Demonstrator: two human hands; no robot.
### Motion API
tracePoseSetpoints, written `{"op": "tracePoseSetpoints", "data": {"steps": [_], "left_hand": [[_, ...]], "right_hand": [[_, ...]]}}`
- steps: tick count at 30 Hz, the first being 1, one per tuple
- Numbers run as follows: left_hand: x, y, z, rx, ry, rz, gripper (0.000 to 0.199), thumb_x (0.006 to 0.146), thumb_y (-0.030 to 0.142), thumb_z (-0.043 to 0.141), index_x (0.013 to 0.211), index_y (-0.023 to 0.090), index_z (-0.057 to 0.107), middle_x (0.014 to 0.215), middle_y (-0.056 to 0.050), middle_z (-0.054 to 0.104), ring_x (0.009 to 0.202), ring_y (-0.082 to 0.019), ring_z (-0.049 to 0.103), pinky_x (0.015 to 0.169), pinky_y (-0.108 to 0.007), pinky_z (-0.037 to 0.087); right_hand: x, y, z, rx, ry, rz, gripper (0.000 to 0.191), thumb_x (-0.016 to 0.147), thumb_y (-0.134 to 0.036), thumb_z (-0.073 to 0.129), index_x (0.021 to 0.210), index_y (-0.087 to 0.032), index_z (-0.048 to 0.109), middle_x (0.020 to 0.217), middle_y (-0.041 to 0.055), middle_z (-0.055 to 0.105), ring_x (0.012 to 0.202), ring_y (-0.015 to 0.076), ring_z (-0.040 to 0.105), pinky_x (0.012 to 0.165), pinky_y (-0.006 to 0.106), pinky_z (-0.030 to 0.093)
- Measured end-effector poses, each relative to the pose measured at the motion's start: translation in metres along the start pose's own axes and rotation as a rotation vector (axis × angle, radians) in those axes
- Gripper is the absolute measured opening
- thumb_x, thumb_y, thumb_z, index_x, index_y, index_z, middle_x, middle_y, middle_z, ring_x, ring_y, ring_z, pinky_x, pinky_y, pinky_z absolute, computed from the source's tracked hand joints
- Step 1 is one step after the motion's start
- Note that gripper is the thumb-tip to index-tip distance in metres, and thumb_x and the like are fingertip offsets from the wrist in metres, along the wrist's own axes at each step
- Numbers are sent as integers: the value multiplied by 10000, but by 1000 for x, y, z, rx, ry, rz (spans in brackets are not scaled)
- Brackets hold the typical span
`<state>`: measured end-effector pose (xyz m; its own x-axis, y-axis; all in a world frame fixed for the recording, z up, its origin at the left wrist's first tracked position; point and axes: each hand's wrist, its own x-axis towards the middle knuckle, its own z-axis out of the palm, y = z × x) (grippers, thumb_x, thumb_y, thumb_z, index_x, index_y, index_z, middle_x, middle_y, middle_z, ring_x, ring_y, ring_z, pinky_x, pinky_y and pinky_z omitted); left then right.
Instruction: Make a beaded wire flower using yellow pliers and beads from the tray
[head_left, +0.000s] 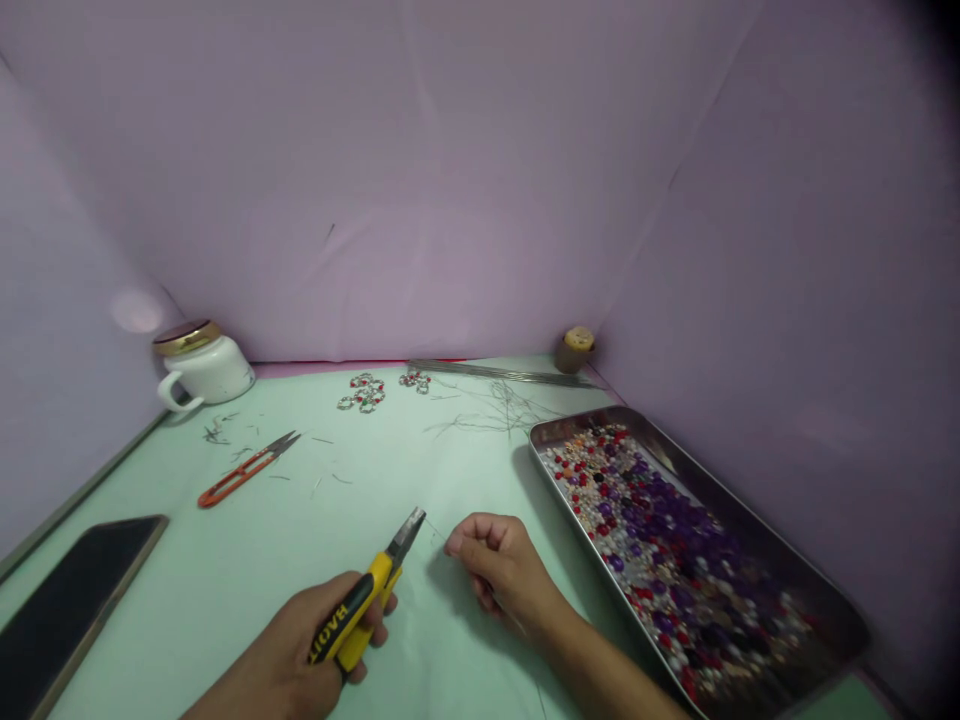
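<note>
My left hand (319,640) is wrapped round the handles of yellow and black pliers (367,605), whose metal jaws point up and to the right. A thin wire (435,528) runs from the jaw tips to my right hand (499,565), where thumb and forefinger pinch its other end. To the right of that hand lies a metal tray (536,450) of red, purple, white and gold beads (652,530). Small beaded rings (364,393) with red beads rest farther back on the pale green surface, with a smaller group (415,381) beside them.
Orange thread snips (238,480) lie at the left among wire scraps (216,432). Behind them stands a lidded white mug (210,370). A dark phone (75,600) is at the near left. Long wires (502,374) and a small brown container (574,352) sit at the back.
</note>
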<state>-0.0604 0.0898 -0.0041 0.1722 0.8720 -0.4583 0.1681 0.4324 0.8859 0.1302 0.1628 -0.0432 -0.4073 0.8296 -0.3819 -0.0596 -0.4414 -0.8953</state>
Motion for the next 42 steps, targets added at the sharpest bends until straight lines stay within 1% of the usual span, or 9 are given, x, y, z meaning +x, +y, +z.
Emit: {"op": "tracePoseSetpoints", "data": {"steps": [4, 7, 11, 16, 19, 23, 29, 35, 42], "left_hand": [[-2, 5, 3, 92, 8, 1, 191, 567, 110, 492, 725, 183, 572, 791, -30, 628, 709, -177, 548, 645, -279, 441], [0, -3, 4, 165, 71, -2, 191, 579, 111, 457, 727, 181, 557, 679, -10, 598, 639, -156, 526, 594, -255, 431], [5, -14, 5, 215, 123, 56, 239, 544, 57, 428, 710, 189, 537, 662, 1, 578, 644, -159, 523, 549, -231, 414], [8, -9, 10, 89, 75, 5, 194, 594, 47, 423, 695, 192, 503, 608, -2, 535, 602, -172, 513, 512, -269, 429], [10, -6, 7, -53, 37, 21, 220, 562, 13, 425, 679, 188, 492, 638, -5, 533, 642, -183, 529, 511, -280, 438], [15, -10, -3, -297, -94, 32, 260, 491, -17, 452, 668, 169, 491, 765, -38, 585, 669, -195, 561, 528, -320, 469], [21, -20, -14, -421, -265, 53, 256, 450, -7, 491, 654, 148, 491, 723, -50, 605, 632, -196, 576, 520, -339, 482], [10, -20, -8, -381, -252, 152, 260, 510, -18, 462, 710, 144, 503, 793, -58, 608, 674, -188, 575, 572, -339, 471], [-8, -24, 2, -338, -174, 206, 292, 516, -37, 427, 737, 135, 507, 848, -60, 599, 703, -182, 584, 616, -319, 452]], "right_hand": [[0, 1, 0, -3, -3, -2, 254, 612, -373, 624, 610, -142, 519, 320, -91, 403, 225, 21, 265, 247, 143, 173], [-1, 1, 0, -25, -20, -5, 289, 609, -406, 630, 621, -141, 515, 332, -92, 406, 231, 19, 264, 254, 146, 177], [0, 3, -2, -46, -44, -43, 324, 609, -444, 630, 630, -143, 511, 332, -100, 378, 248, 17, 254, 271, 153, 176], [2, 5, 0, -37, -26, -112, 313, 623, -432, 619, 596, -150, 487, 325, -107, 337, 266, 16, 230, 296, 164, 161], [2, 4, 2, -51, -16, -119, 290, 627, -410, 611, 587, -153, 482, 319, -106, 335, 265, 18, 230, 296, 165, 159], [1, 3, 2, -53, -15, -128, 252, 631, -369, 603, 586, -153, 481, 320, -104, 347, 267, 20, 237, 290, 163, 161], [0, 6, 2, -32, 1, -199, 214, 632, -336, 600, 601, -149, 499, 321, -105, 354, 265, 24, 247, 284, 160, 175], [-1, 12, 4, -60, -20, -262, 186, 641, -317, 597, 621, -150, 517, 324, -104, 364, 264, 28, 249, 285, 164, 163], [-12, 20, 9, -167, 60, -392, 173, 662, -312, 572, 640, -146, 532, 367, -94, 384, 297, 36, 281, 318, 175, 204]]}}
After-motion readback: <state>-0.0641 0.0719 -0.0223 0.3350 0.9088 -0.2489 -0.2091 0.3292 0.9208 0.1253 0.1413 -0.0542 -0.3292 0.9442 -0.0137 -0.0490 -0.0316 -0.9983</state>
